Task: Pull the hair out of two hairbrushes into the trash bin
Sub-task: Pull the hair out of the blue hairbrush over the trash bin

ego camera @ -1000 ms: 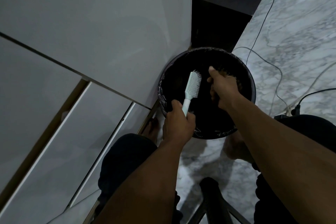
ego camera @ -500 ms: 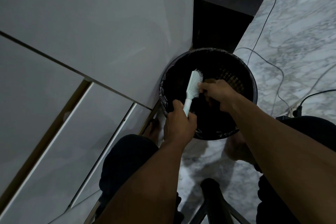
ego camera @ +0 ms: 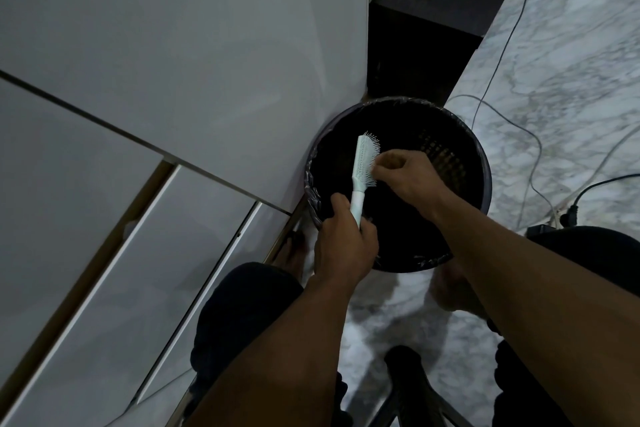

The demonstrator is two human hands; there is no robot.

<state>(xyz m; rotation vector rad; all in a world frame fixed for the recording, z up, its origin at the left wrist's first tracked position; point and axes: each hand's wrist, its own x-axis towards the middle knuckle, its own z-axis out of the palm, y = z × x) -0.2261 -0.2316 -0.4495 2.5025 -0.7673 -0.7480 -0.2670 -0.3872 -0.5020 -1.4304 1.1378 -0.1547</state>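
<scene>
right hand point(ego camera: 403, 174) now pinching together at the bristles, left hand point(ego camera: 344, 242) clamping the pale plastic hairbrush point(ego camera: 362, 173) handle, over the round black lined trash bin point(ego camera: 485, 191)

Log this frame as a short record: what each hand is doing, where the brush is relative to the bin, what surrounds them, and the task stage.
left hand: gripping the brush handle
right hand: fingertips pinching at the bristles
brush: white, held upright over the bin opening, bristles facing the right hand
bin: round, black, lined with a bag, on the floor against the cabinet
cabinet: white panels, left of the bin
floor: marble pattern, cables lying across it
second brush: not in view
stage: hair removal from one brush under way
</scene>
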